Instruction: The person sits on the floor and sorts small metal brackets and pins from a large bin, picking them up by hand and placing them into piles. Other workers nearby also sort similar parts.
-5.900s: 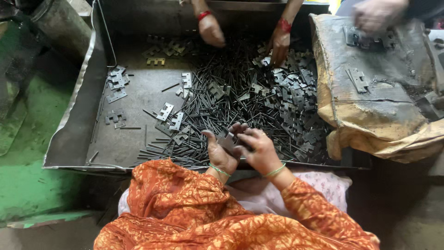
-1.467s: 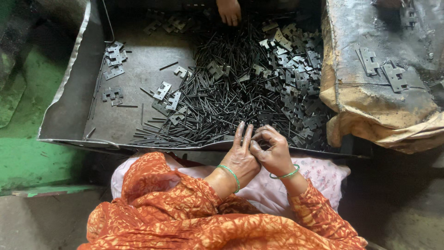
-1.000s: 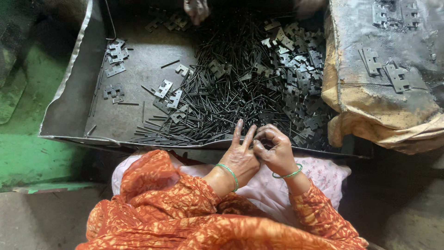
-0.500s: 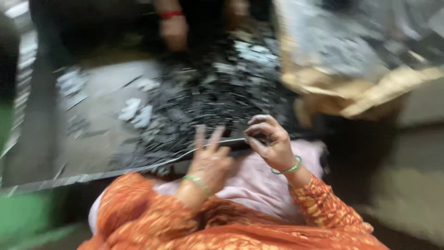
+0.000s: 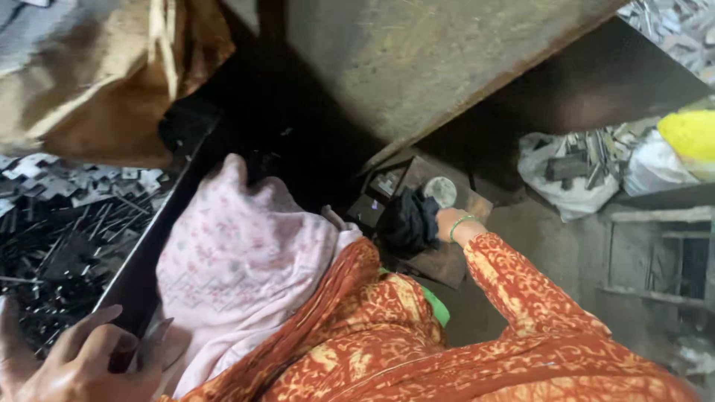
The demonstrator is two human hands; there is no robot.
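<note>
1. Head view: the person's right hand reaches down to the floor at their side, fingers closed on a black cloth that lies on a dark box.
2. A round shiny lid sits just beside that hand.
3. The left hand rests at the edge of the metal tray, fingers loosely curled around a small flat metal piece.
4. Dark metal strips fill the tray.
5. A white sack of metal parts lies well apart.
</note>
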